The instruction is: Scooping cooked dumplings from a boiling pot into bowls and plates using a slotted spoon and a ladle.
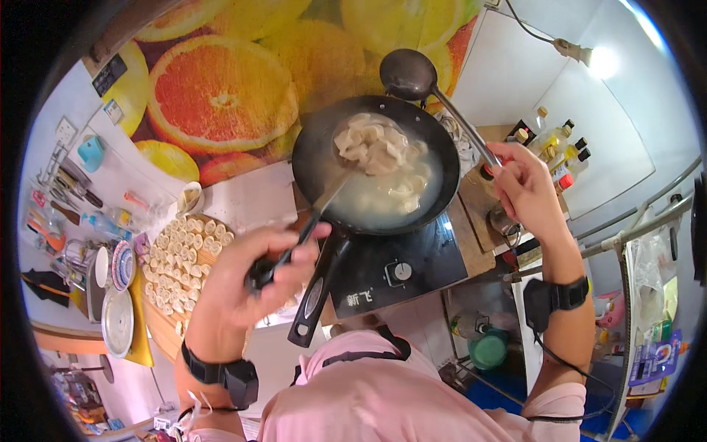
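Observation:
My left hand [248, 276] grips the black handle of a skimmer [333, 192], its metal shank reaching into a black wok [444, 149]. A heap of boiled dumplings [373, 145] rests on the skimmer's head, which they mostly hide. More dumplings [409, 190] lie in the cloudy water below. In my right hand [522, 185] is the shaft of a metal ladle [409, 72], its bowl held above the wok's far rim and apart from the dumplings. The wok sits on a black induction cooker [428, 265], its long handle [315, 298] pointing towards me.
Left of the wok, rows of uncooked dumplings [182, 254] cover a wooden board [160, 323]. Beside it are bowls [122, 265] and a metal lid [117, 323]. Sauce and oil bottles [558, 143] stand at the right, near a cloth [461, 135] and a metal rail [629, 237].

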Demonstrator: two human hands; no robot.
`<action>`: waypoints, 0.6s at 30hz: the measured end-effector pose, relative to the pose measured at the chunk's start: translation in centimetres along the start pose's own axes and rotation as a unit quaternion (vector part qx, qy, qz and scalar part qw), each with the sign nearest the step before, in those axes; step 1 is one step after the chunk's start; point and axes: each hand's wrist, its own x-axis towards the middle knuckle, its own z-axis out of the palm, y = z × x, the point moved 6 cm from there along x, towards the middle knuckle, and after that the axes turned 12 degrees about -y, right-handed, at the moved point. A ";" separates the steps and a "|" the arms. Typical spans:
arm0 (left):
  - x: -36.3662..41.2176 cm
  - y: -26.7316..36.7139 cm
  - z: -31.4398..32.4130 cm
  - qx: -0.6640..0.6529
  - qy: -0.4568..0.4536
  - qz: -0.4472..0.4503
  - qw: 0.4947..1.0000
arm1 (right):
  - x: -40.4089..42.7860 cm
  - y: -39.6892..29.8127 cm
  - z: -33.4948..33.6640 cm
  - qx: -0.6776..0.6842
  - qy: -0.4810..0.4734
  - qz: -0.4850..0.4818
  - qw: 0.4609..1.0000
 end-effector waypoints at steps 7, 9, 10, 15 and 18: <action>1.2 0.2 0.2 -0.095 -0.044 -0.031 0.994 | -2.2 2.6 -0.6 0.066 0.032 0.014 0.997; 1.1 0.2 0.4 -0.110 -0.077 -0.037 0.990 | -3.0 3.6 -0.4 0.065 0.016 0.050 0.996; 1.2 0.2 0.5 -0.126 -0.083 -0.043 0.988 | -3.3 3.7 -0.2 0.063 0.018 0.061 0.996; 1.5 1.3 0.8 -0.110 -0.054 -0.032 0.992 | -4.4 4.1 0.3 0.080 0.006 0.093 0.992; 1.0 2.1 2.2 -0.093 -0.055 -0.024 0.994 | -4.7 4.2 -0.3 0.078 0.025 0.071 0.994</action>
